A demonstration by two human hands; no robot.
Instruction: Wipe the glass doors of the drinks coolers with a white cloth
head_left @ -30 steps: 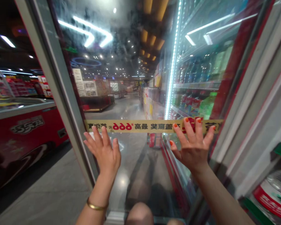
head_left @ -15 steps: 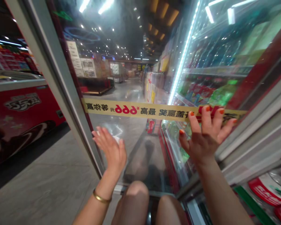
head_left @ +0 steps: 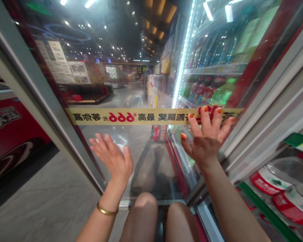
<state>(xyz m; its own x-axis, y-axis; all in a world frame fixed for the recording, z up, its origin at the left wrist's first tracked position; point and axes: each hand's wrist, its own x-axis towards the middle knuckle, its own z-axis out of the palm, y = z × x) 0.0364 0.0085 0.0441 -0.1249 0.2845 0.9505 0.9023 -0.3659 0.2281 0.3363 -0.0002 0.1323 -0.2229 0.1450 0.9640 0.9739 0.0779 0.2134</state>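
Note:
A glass cooler door (head_left: 154, 158) with a metal frame stands before me. My left hand (head_left: 113, 154), a gold bangle at its wrist, lies with long fingers against the lower left glass. Under it I see a bit of white tissue (head_left: 121, 147), mostly hidden by the palm. Farther right, my right hand (head_left: 207, 137) is spread wide with orange nails, its fingertips over a yellow strip (head_left: 151, 116) with printed characters that read mirrored. That hand holds nothing and appears to rest on the pane.
Bottles with red labels (head_left: 270, 178) stand on a green-edged shelf (head_left: 267, 211) at lower right. A red chest freezer (head_left: 15, 124) is at left. Through the glass show an aisle, stacked boxes (head_left: 78, 72) and a strip of bright lights (head_left: 184, 53). My bent knees (head_left: 146, 208) are close below.
The view has shifted, so the door and strip sit farther left and the right-hand shelf shows more. My left hand has moved slightly left with the tissue; my right hand stays spread.

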